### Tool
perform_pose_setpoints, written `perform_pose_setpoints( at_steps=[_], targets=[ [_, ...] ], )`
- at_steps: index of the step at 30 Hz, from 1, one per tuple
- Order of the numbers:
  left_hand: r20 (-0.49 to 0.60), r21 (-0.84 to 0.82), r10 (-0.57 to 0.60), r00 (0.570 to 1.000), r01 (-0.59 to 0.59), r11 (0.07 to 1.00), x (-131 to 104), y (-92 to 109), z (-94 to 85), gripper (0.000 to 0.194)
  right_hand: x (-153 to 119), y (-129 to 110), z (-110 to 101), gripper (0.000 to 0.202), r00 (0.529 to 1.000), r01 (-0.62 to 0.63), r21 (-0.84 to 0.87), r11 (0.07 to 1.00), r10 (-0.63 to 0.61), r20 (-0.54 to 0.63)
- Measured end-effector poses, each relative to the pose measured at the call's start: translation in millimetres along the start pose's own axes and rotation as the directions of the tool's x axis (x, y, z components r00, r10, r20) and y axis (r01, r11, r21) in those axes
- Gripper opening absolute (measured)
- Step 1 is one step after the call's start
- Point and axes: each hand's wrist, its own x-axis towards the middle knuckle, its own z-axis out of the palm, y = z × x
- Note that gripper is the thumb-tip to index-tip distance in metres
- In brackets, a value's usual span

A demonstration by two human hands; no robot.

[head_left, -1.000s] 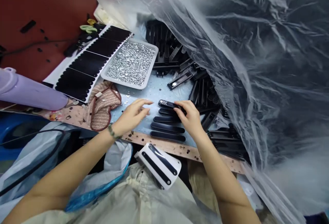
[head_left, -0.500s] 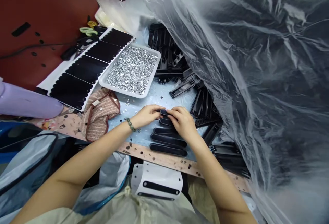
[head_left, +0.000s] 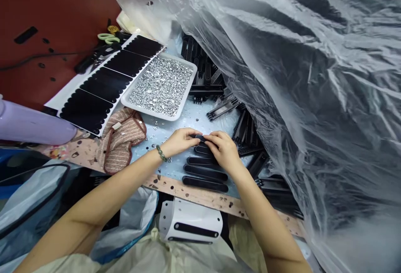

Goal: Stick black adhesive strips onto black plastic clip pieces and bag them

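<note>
Both hands meet over a black strip with rounded ends [head_left: 200, 138] at the far end of a row. My left hand [head_left: 182, 141], with a beaded bracelet at the wrist, pinches the strip's left end. My right hand [head_left: 223, 147] has its fingers closed on the same strip from the right and hides much of it. Nearer to me, several more black strips [head_left: 205, 172] lie side by side on the light blue table surface [head_left: 175, 172]. Beyond my left hand stands a white tray [head_left: 175, 117] full of small shiny metal pieces.
A sheet of black stickers [head_left: 103, 82] leans along the tray's left side. A striped cloth [head_left: 120, 141] and a purple bottle [head_left: 34, 122] lie at left. Piles of black plastic parts [head_left: 203, 72] sit behind, partly under clear plastic sheeting [head_left: 282, 76]. A wooden edge [head_left: 194, 193] borders the table.
Both hands stay on the same strip with only a slight shift. The clear plastic sheeting at right has moved and its folds look different.
</note>
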Motion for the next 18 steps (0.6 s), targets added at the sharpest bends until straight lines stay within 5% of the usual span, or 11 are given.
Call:
perform_pose_setpoints(
  at_steps=[18],
  targets=[
    [0.016,-0.043,0.011,1.0,-0.011,0.999,-0.5,1.3,-0.8,0.031,1.4,-0.7,0.1,0.021,0.999,-0.04,0.056,0.998,0.04,-0.007]
  ],
)
